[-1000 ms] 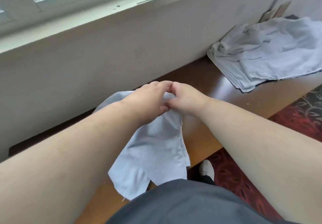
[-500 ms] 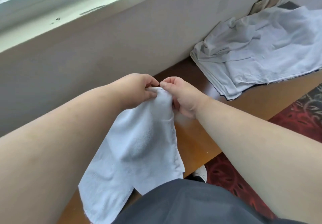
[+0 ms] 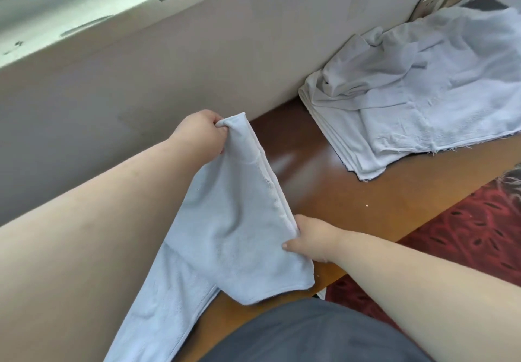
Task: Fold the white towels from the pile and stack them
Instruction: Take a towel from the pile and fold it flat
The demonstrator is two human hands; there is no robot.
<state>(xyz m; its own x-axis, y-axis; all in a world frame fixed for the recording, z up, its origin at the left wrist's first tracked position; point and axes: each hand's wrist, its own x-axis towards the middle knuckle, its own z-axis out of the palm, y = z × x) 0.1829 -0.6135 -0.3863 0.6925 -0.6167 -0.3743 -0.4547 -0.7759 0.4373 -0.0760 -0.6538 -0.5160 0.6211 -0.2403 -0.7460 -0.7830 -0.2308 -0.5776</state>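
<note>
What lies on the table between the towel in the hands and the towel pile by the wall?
Only bare brown tabletop; the head view shows nothing between the held towel and the pile.

Left hand (image 3: 201, 133) is up and stretched out with fingers pinched shut, right hand (image 3: 313, 239) sits lower and closer in, thumb clamped, both forearms bare.

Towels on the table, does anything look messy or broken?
The towel pile by the wall is rumpled, with frayed threads along its near edge. The towel held by the left hand and right hand hangs uneven. Nothing looks spilled.
</note>
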